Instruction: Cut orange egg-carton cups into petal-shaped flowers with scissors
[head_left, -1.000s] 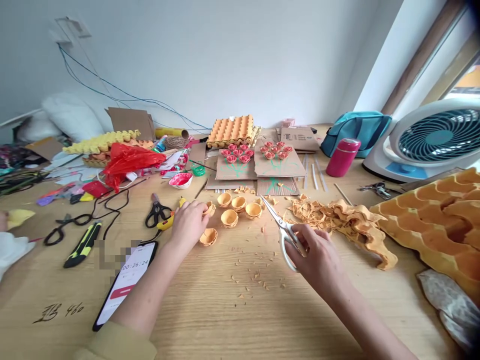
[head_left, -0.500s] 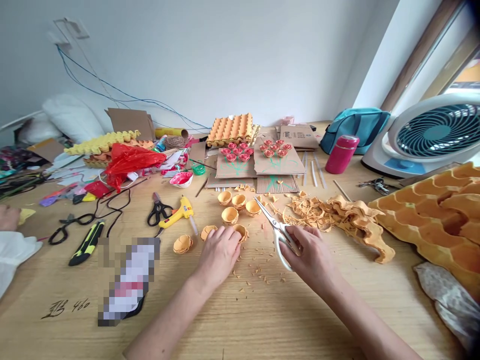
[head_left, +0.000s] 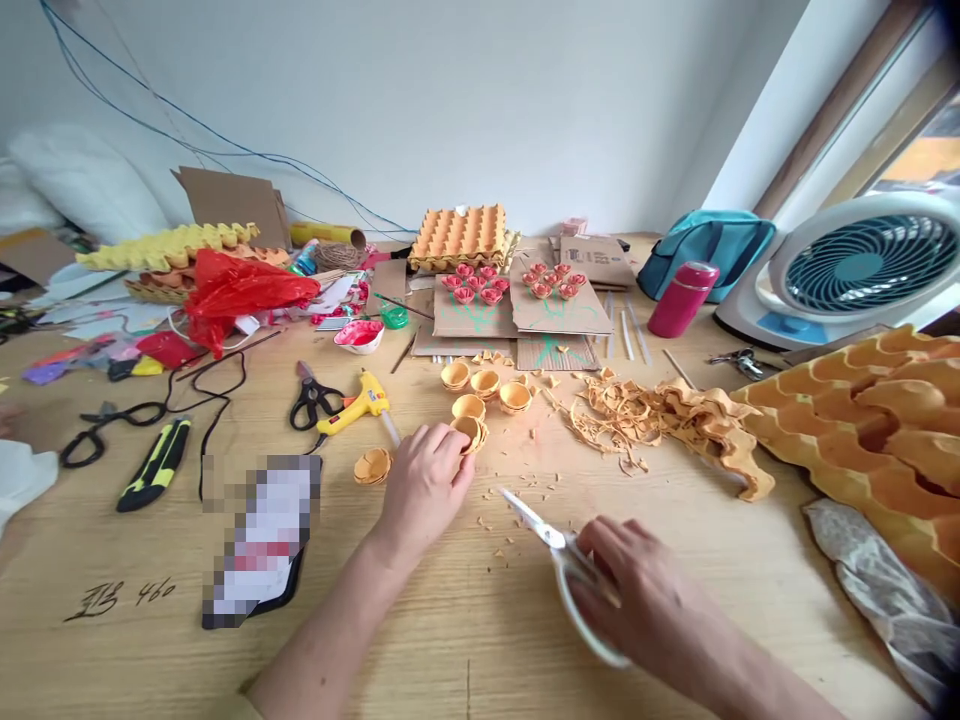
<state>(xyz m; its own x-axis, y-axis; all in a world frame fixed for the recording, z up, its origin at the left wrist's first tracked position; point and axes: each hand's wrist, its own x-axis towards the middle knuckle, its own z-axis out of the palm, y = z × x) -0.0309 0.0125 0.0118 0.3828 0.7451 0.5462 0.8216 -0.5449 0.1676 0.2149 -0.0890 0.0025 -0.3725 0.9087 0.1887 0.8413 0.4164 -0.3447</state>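
My left hand (head_left: pixel 429 478) has its fingers closed on the near edge of an orange egg-carton cup (head_left: pixel 471 431), low over the table. Just behind that cup stands another cup (head_left: pixel 469 406), and several more, such as the one on the right (head_left: pixel 515 396), sit further back. To the left of my left hand rests a cup with cut, petal-like sides (head_left: pixel 372 465). My right hand (head_left: pixel 630 585) grips white-handled scissors (head_left: pixel 553 538), blades together and pointing up and left. Small orange scraps (head_left: pixel 517 500) lie between my hands.
A yellow glue gun (head_left: pixel 363 403), black scissors (head_left: pixel 311 403), a box cutter (head_left: pixel 156 465) and a phone (head_left: pixel 262 545) lie to the left. Carton trimmings (head_left: pixel 630 420) and a large egg tray (head_left: pixel 870 420) are at the right. Behind are cardboard sheets (head_left: pixel 472 322) with red flowers. A person's sleeve (head_left: pixel 26 480) shows far left.
My right hand and the scissors have moved down, nearer to me and away from the cups. My left hand has shifted slightly up and left, and now hides the cup that was beside it.
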